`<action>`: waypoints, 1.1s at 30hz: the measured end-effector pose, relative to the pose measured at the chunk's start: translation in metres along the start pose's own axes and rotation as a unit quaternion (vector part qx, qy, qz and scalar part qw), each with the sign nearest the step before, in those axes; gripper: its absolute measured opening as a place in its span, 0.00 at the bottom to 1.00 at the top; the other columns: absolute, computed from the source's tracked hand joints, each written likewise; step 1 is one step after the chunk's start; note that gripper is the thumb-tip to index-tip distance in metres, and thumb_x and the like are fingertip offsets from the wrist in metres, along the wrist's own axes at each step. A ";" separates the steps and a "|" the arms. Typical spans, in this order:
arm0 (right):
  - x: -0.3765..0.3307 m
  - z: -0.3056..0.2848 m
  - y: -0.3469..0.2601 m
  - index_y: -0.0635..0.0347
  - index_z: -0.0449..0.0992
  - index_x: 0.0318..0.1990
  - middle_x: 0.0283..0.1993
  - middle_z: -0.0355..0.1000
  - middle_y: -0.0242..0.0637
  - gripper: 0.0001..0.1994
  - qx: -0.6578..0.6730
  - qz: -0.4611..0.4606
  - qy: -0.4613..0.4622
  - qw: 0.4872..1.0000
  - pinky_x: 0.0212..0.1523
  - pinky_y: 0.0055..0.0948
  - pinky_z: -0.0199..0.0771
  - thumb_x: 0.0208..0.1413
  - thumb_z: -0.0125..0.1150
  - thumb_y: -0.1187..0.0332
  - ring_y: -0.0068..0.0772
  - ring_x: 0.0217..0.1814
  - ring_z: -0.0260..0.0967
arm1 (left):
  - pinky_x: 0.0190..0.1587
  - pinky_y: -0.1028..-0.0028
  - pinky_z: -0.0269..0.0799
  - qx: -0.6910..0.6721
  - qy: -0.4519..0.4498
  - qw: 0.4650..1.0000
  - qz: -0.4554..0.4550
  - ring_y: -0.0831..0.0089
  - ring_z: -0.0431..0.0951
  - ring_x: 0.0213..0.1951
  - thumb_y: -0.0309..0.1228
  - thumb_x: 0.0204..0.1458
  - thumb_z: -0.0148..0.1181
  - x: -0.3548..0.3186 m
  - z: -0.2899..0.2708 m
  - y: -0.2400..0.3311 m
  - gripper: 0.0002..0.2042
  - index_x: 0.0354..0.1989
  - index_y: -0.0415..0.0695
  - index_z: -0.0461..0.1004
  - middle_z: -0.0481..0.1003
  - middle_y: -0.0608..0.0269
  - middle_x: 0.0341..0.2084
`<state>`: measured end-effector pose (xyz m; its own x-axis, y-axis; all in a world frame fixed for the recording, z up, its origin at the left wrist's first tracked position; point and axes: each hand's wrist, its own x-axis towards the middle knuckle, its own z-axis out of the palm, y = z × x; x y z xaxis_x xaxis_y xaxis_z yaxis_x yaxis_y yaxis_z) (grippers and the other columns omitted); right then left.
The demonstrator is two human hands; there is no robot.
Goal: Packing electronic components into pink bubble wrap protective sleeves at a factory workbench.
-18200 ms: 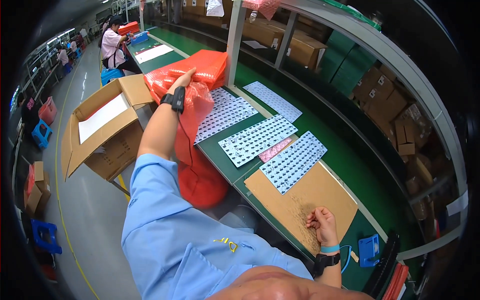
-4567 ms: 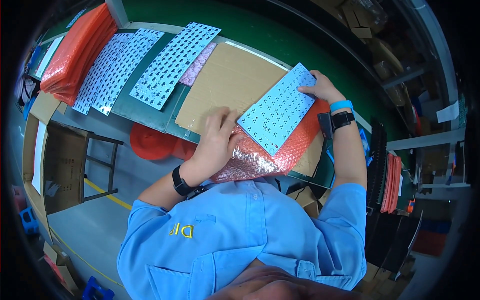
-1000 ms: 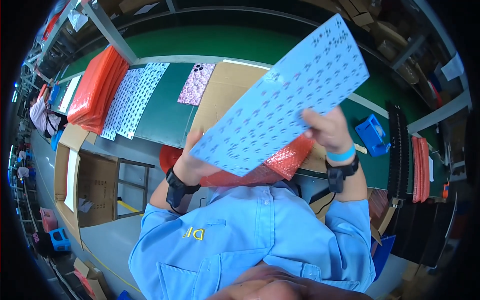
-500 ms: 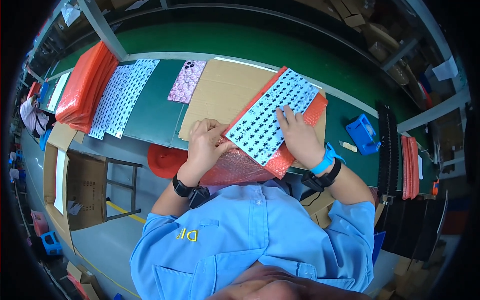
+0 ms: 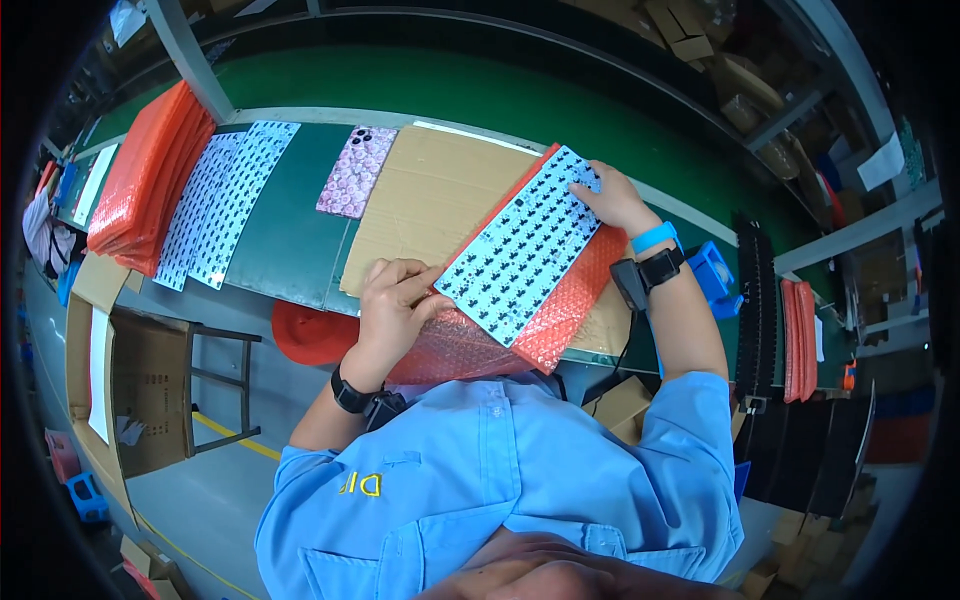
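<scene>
A white perforated sheet (image 5: 520, 250) with rows of dark marks lies tilted on a red bubble-wrap bag (image 5: 560, 310), over a brown cardboard sheet (image 5: 430, 200) on the green bench. My left hand (image 5: 395, 300) grips the near left end of the bag, at the sheet's lower corner. My right hand (image 5: 615, 195) holds the sheet's far right corner. Both wrists wear black bands; the right also has a blue one.
A stack of red bubble bags (image 5: 150, 170) and two more white sheets (image 5: 225, 200) lie at the left. A pink patterned card (image 5: 355, 170) rests near the cardboard. A blue bin (image 5: 715, 280) stands right, an open carton (image 5: 140, 380) and a red stool (image 5: 315, 335) sit below.
A second ago I held the sheet up in the air. It has since come down flat onto the red bag, and my right hand slid to its far corner.
</scene>
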<state>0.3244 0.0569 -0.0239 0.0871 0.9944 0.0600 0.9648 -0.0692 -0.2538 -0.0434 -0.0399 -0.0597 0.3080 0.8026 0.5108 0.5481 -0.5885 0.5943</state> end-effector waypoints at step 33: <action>-0.166 -0.117 -0.021 0.60 0.67 0.23 0.39 0.78 0.45 0.18 0.354 -0.339 -0.018 0.872 0.30 0.26 0.70 0.38 0.79 0.71 0.30 0.36 0.73 | 0.34 0.69 0.73 -0.129 -0.047 0.990 0.035 0.60 0.78 0.32 0.17 0.43 0.67 -0.015 -0.091 0.034 0.12 0.34 0.40 0.70 0.76 0.58 0.30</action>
<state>0.3184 -0.1162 0.0848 -0.4630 0.7908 0.4005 0.3958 0.5887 -0.7048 -0.0997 -0.0807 0.0095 0.4163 0.7573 0.5031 0.3097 -0.6384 0.7047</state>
